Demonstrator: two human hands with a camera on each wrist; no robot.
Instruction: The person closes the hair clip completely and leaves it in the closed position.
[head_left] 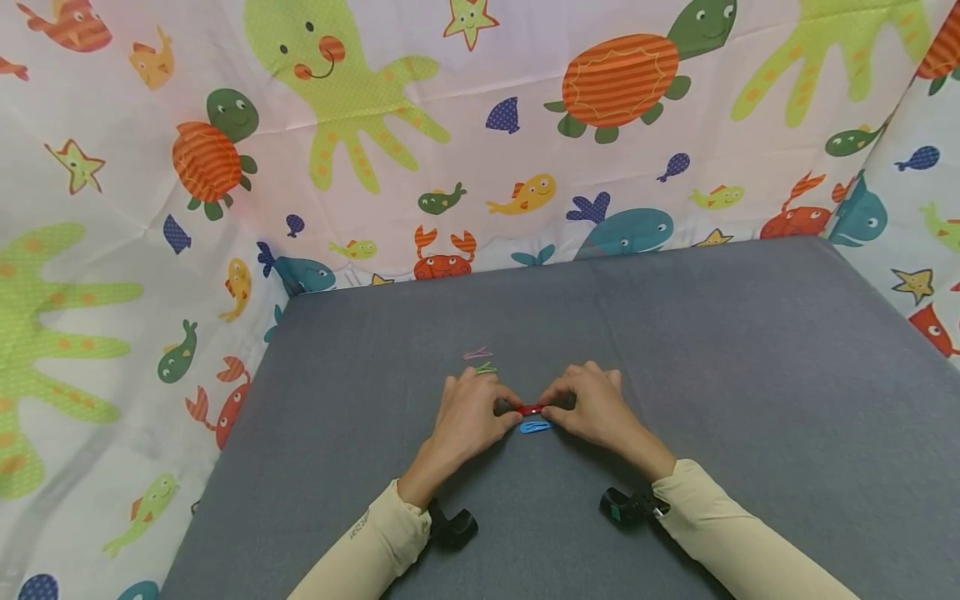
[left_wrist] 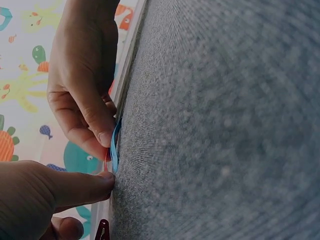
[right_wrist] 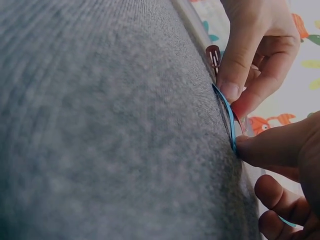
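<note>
A red hair clip lies between my two hands. My left hand pinches its left end between thumb and finger, and my right hand pinches the other end. Right in front of it on the table is a blue snap hair clip, close to both thumb tips. From the left wrist view, the blue clip overlaps the thin edge of the red one. Fingertips hide the red clip's ends.
Beyond my left hand lie a green hair clip and a pink hair clip. Beside the left hand, a dark red snap clip shows in the wrist views. The grey table meets a patterned cloth behind and at the sides.
</note>
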